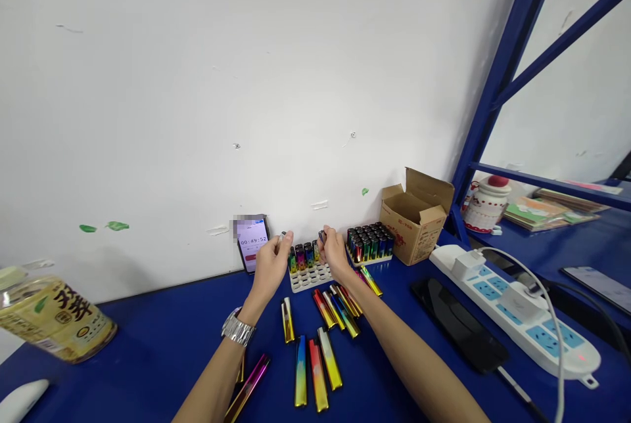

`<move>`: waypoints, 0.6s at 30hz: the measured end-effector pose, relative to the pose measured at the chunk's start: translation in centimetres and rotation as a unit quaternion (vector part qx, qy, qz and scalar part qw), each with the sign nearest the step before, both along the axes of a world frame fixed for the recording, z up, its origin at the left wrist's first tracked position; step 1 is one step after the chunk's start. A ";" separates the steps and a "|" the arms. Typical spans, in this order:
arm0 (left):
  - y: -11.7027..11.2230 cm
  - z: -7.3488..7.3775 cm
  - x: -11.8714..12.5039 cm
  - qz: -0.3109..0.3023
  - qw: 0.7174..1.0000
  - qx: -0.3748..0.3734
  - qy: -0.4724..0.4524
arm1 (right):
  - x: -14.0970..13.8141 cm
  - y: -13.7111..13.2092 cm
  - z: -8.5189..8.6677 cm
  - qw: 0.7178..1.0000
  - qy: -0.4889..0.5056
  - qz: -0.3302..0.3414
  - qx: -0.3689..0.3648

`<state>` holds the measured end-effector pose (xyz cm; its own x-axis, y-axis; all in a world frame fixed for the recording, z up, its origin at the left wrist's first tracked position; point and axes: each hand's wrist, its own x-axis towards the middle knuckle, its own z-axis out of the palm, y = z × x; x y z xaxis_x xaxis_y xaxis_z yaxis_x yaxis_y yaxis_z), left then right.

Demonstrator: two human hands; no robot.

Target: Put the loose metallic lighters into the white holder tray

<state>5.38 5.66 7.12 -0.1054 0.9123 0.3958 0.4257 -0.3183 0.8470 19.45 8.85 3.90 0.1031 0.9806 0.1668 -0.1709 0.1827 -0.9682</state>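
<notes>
My left hand [271,262], with a metal watch on its wrist, is closed around a lighter whose metal top [282,235] shows above the fingers. It is at the left side of a white tray with holes [308,278]. My right hand [334,253] is closed on another lighter [322,236] near the tray's right side. Both lighters are mostly hidden by fingers. Several shiny coloured lighters [309,255] stand upright in the tray's back rows, while its front holes are bare. A second tray, packed with upright lighters [369,243], is to the right.
Loose lighters lie on the blue table, among them a red one [318,376] and a purple one [248,389]. A phone with a timer [252,242] leans on the wall. An open cardboard box [417,226], black phone [458,324], power strip [517,314] and drink bottle [56,318] are around.
</notes>
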 end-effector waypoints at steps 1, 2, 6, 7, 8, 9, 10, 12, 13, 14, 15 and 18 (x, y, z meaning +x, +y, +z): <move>0.1 -0.1 -0.1 -0.003 1.000 -0.002 -0.004 | 0.2 0.0 0.1 1.000 -0.006 0.010 0.016; 0.2 -0.1 -0.1 -0.007 1.000 -0.005 -0.006 | 0.5 0.1 0.2 0.999 -0.019 0.020 0.041; 0.4 -0.1 -0.3 -0.031 0.999 -0.023 -0.012 | 1.9 0.4 0.9 0.979 -0.128 0.051 0.150; 0.4 0.0 -0.3 -0.037 0.999 -0.030 -0.014 | 2.3 0.5 1.1 0.970 -0.168 0.052 0.167; 0.3 0.0 -0.3 -0.043 0.998 -0.036 -0.015 | 2.6 0.5 1.4 0.960 -0.209 0.049 0.180; 0.3 0.1 -0.3 -0.047 0.998 -0.041 -0.017 | 2.9 0.5 1.6 0.949 -0.249 0.046 0.185; 0.3 0.1 -0.2 -0.050 0.998 -0.046 -0.018 | 3.2 0.5 1.8 0.940 -0.284 0.048 0.183; 0.2 0.1 -0.1 -0.055 0.997 -0.052 -0.019 | 3.6 0.4 2.1 0.927 -0.334 0.068 0.158; 0.2 0.2 -0.1 -0.057 0.997 -0.053 -0.018 | 3.8 0.3 2.2 0.920 -0.355 0.084 0.143; 0.2 0.2 -0.1 -0.058 0.997 -0.055 -0.016 | 4.0 0.2 2.3 0.911 -0.380 0.093 0.129; 0.1 0.2 -0.1 -0.060 0.997 -0.057 -0.014 | 4.2 0.2 2.3 0.900 -0.408 0.096 0.119; 0.0 0.3 0.0 -0.062 0.996 -0.059 -0.010 | 4.7 -0.2 2.5 0.862 -0.488 0.095 0.101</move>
<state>5.37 5.67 7.45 0.0031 0.9590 0.2833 0.3716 -0.2641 0.8900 24.11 8.69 6.40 -0.3419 0.9050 0.2530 0.6607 0.4229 -0.6201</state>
